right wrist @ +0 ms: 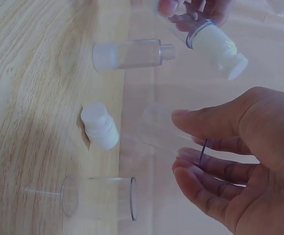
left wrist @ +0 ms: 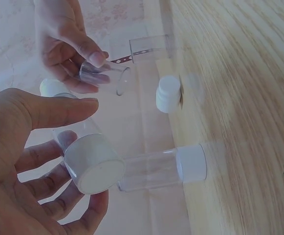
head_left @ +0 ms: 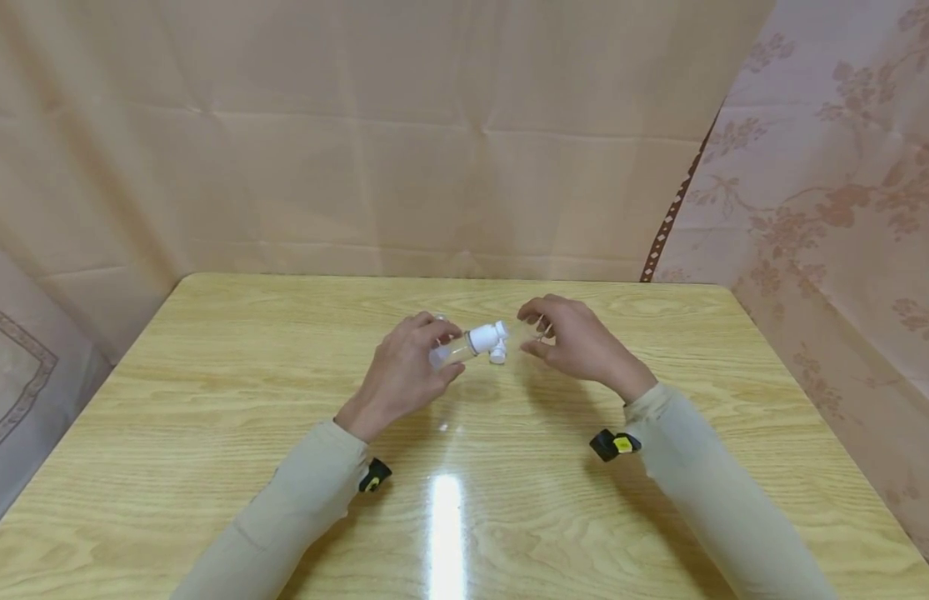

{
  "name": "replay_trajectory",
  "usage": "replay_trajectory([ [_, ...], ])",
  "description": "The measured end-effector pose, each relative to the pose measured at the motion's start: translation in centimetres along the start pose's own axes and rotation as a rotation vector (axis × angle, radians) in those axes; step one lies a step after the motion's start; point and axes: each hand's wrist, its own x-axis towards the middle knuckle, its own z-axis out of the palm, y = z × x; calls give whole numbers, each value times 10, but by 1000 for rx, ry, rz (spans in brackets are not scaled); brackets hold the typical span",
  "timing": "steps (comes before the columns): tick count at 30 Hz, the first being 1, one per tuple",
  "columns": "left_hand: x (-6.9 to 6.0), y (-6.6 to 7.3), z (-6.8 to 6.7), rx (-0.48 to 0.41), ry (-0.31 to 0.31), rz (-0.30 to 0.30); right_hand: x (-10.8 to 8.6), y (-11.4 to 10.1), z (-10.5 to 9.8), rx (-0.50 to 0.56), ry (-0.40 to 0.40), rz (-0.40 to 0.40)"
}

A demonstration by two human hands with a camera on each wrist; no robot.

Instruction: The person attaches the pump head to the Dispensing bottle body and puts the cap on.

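My left hand (head_left: 407,364) grips a clear bottle with a white pump top (head_left: 485,335), tilted above the table. In the left wrist view, its white base (left wrist: 94,164) faces the camera, with the thumb and fingers around the body. A clear, hollow cap (right wrist: 161,126) is pinched between the thumb and fingers of my right hand (head_left: 574,342). It is held apart from the bottle, just right of the pump top. Below and between the hands, a separate white pump head (right wrist: 100,126) stands upright on the table.
A second clear bottle (right wrist: 137,54) with a white base stands on the wooden table (head_left: 232,375), its neck uncovered. Another clear cap (right wrist: 100,198) stands on the other side of the loose pump head. Beige cloth (head_left: 404,167) hangs behind the table's far edge.
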Motion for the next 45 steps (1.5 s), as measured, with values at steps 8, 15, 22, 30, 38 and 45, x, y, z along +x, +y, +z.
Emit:
replay_trajectory([
  [8, -1, 0, -1, 1, 7, 1, -8, 2, -7, 112, 49, -24],
  [15, 0, -1, -2, 4, 8, 6, -11, 5, -12, 230, 65, -7],
  [22, 0, -2, -1, -1, 5, -4, -14, 7, -16, 355, 66, -7],
  [30, 0, -3, -1, 3, 19, 5, -17, 10, -20, 435, 59, -4],
  [38, 1, -4, -1, 18, 11, 10, -17, 5, -21, 501, 48, -14],
  [45, 0, -3, -1, 13, -17, -15, -15, 3, -17, 496, 27, -10],
])
